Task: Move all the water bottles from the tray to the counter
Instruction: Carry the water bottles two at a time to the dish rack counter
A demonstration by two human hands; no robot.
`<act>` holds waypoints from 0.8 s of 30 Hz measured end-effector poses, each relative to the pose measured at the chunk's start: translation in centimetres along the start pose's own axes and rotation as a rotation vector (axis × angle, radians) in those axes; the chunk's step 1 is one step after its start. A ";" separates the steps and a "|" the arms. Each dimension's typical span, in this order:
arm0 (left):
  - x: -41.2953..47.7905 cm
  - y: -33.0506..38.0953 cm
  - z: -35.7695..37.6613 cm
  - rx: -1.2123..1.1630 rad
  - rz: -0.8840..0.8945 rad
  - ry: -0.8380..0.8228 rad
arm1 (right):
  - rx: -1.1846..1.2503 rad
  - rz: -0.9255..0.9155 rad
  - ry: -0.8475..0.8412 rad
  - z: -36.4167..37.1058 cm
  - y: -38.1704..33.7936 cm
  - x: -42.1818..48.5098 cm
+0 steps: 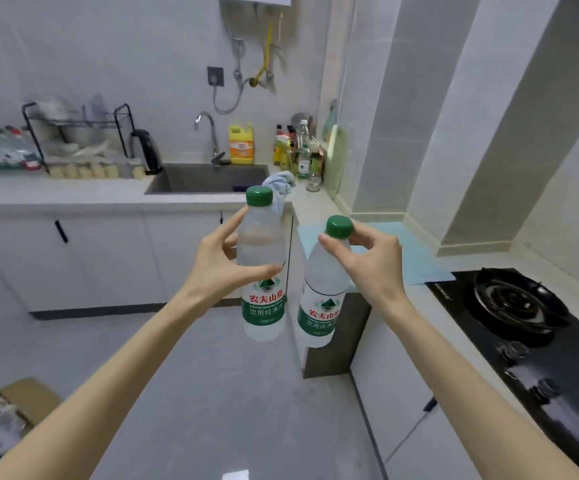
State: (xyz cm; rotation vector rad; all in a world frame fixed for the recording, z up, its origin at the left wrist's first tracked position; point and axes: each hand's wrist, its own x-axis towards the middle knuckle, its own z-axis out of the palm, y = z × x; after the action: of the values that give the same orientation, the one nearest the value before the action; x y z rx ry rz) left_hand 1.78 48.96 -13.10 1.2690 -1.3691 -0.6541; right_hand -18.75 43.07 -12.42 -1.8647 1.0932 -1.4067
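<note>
Carrying two water bottles toward the counter (pixel 319 206): left hand (pixel 222 268) wrapping left bottle (pixel 263 271) mid-body, right hand (pixel 374 261) pinching right bottle (pixel 321 299) below its cap, both hanging short of the counter, clearing its edge for upright placement

The two clear plastic water bottles, one (pixel 263 271) left and one (pixel 319 292) right, wear green caps and green-and-white labels with red lettering. A light blue mat (pixel 409 254) lies on the pale grey tabletop (pixel 73 192), a yellow detergent jug (pixel 241 144) stands behind the dark grey sink (pixel 208 178), and the stove (pixel 523 327) is black.
</note>
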 end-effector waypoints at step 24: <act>15.6 -18.1 -37.6 0.242 -0.248 0.824 | 0.318 -0.155 -0.573 51.8 -2.5 24.9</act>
State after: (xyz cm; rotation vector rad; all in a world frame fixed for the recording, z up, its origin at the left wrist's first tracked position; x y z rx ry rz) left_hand 45.27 39.78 -15.12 1.6649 -0.6202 -0.0774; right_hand 34.34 20.90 -13.31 -1.9595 0.4257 -0.9516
